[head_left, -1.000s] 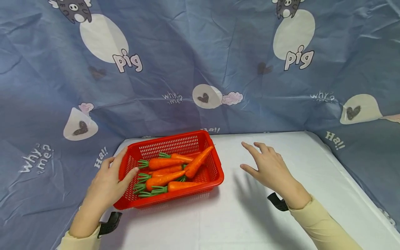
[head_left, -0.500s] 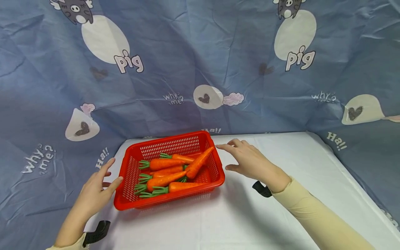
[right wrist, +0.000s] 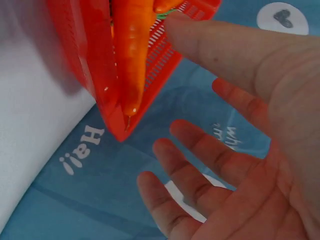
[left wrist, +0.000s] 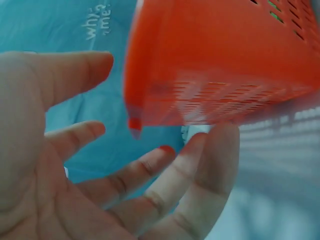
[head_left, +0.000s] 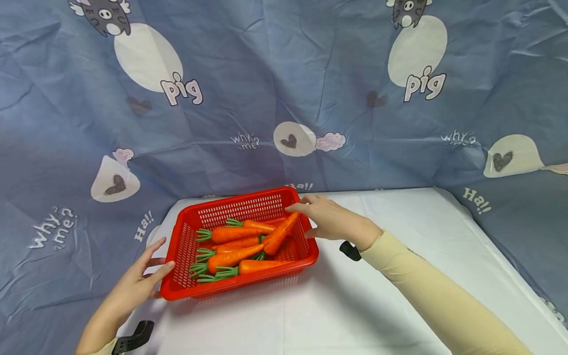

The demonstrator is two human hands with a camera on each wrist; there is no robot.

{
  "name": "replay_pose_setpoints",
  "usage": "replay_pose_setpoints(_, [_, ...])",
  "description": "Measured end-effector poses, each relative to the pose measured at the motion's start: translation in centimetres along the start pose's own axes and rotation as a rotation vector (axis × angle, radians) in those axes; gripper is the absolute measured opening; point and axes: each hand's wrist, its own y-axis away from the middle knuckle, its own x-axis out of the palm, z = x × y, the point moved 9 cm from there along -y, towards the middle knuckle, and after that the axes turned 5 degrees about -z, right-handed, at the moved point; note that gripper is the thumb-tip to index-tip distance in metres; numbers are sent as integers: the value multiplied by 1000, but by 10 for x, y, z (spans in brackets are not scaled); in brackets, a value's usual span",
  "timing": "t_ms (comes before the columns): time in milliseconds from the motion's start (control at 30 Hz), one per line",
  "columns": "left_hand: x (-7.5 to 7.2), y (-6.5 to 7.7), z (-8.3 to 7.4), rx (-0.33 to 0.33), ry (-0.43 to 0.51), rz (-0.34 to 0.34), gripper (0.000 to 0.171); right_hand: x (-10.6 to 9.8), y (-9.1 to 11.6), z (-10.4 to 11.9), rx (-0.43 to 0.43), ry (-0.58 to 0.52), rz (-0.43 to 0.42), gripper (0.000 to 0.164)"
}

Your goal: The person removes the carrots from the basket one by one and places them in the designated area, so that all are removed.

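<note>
A red perforated plastic basket (head_left: 239, 285) holds several orange carrots (head_left: 235, 257) with green stems. One carrot (head_left: 280, 233) lies slantwise over the others, its tip at the right end of the rim. At the basket's left end is my left hand (head_left: 133, 286), fingers spread; in the left wrist view its fingertips (left wrist: 220, 145) are close under the basket's wall and its thumb stands apart. My right hand (head_left: 333, 217) reaches over the basket's right end, fingers bent loosely near the slanting carrot's tip. In the right wrist view its fingers are spread, holding nothing.
The basket stands on a white cloth-covered table (head_left: 399, 212). Behind and at both sides hangs a blue printed curtain (head_left: 355, 167). Each wrist wears a black strap (head_left: 135, 337).
My right hand has moved left from beside the basket to its right end. My left hand has drawn back from the rim, lower and to the left. Basket and carrots stay put.
</note>
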Motion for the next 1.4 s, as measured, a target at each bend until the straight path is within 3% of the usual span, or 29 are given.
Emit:
replay_pose_setpoints(133, [5, -1, 13, -46, 111, 23, 87, 7, -14, 2, -4, 23, 30, 70])
replay_pose_setpoints(467, [10, 1, 30, -75, 227, 38, 85, 24, -45, 11, -26, 65, 103, 65])
replay_pose_setpoints(700, [12, 0, 36, -47, 286, 30, 78, 35, -56, 13, -10, 129, 115, 57])
replay_pose_setpoints(1000, [22, -2, 39, 17, 420, 104, 71, 46, -60, 12, 16, 189, 133, 49])
replay_pose_setpoints(1267, [29, -1, 40, 91, 537, 159, 66, 47, -60, 11, 30, 180, 151, 47])
replay_pose_setpoints(1400, [30, -1, 41, 96, 567, 177, 67, 49, -61, 11, 31, 179, 155, 43])
